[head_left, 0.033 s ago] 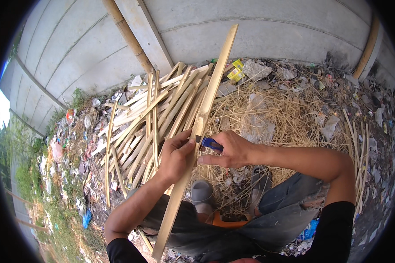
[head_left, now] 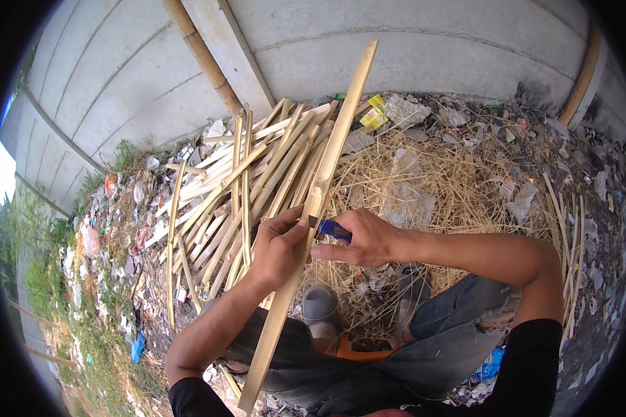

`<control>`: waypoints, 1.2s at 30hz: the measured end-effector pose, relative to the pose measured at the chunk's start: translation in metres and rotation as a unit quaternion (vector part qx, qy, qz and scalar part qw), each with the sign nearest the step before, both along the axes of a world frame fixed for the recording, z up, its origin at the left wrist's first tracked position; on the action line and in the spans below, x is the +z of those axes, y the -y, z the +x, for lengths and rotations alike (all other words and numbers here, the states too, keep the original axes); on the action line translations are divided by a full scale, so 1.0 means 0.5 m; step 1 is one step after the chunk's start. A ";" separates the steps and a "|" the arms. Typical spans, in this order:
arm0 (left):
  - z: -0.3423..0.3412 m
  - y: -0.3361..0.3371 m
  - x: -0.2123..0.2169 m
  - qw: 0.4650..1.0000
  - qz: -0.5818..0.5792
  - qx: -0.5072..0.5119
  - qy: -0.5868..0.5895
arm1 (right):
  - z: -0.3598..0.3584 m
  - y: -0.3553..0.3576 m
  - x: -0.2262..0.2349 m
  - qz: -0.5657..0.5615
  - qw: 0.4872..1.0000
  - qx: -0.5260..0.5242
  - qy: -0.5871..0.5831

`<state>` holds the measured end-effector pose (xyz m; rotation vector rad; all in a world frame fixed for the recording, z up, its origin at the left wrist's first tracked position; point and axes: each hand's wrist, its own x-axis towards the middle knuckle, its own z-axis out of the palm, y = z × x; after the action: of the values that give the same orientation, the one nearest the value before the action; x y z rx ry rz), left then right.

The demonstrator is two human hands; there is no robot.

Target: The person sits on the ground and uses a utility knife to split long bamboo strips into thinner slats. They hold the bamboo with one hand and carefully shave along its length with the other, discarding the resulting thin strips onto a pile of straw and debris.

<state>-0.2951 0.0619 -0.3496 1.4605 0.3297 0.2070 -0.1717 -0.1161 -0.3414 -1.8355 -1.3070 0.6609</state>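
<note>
A long bamboo slat [head_left: 311, 221] is held slanting from the lap up toward the concrete wall [head_left: 424, 48]. The left hand [head_left: 279, 244] is wrapped around its middle, fingers [head_left: 295, 217] pinching the edge. The right hand [head_left: 370, 238] is closed on a blue-handled knife [head_left: 330, 229] set against the slat just beside those fingers. The slat is judged light, stiff and splintery, best gripped mid-length on its flat faces.

Two bare hands, one long bamboo slat [head_left: 311, 208], one blue-handled knife [head_left: 332, 229], one pile of many split bamboo strips [head_left: 243, 184], and two grey boots [head_left: 320, 306].
</note>
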 end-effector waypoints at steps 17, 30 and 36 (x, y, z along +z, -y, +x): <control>0.078 -0.242 0.074 0.944 0.171 0.246 0.138 | 0.045 0.015 -0.045 0.256 0.966 -0.022 -0.010; -0.079 -0.624 0.219 0.706 0.091 0.596 0.371 | 0.326 0.225 -0.047 0.368 0.604 -0.553 -0.439; -0.054 -0.409 0.119 0.890 -0.030 0.362 0.274 | 0.255 0.162 -0.044 0.152 0.793 -0.353 -0.473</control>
<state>-0.3221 0.2665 -0.2899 1.0991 0.3981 1.1795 -0.0444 -0.1973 -0.3633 -1.2496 -0.0209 0.7264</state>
